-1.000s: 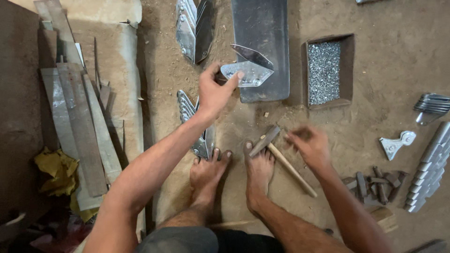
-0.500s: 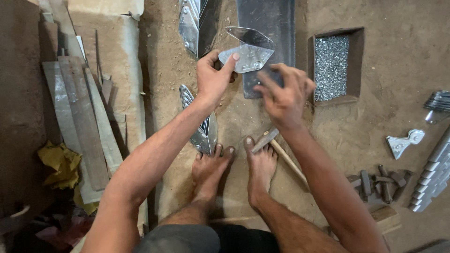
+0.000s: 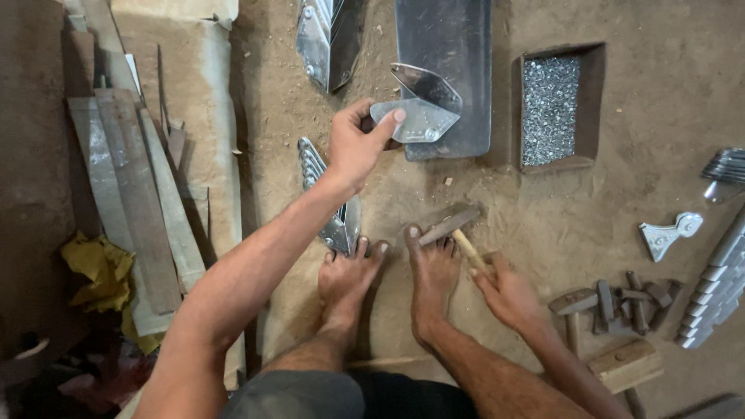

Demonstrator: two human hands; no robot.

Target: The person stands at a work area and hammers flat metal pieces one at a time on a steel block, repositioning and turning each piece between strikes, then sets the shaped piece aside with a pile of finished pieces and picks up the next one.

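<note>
Sitting on the sandy floor [image 3: 621,116], the person pinches a shiny metal piece [image 3: 415,120] in the left hand [image 3: 353,147] above a flat steel plate [image 3: 450,46], while the right hand [image 3: 504,291] grips a hammer [image 3: 454,229] by the feet.

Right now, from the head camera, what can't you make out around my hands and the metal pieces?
- Hammer: the right hand covers the handle's end.
- Folded metal piece: the left hand hides its near edge.
- Steel plate: cut off by the top edge.
- Tray contents: too small to identify.
</note>
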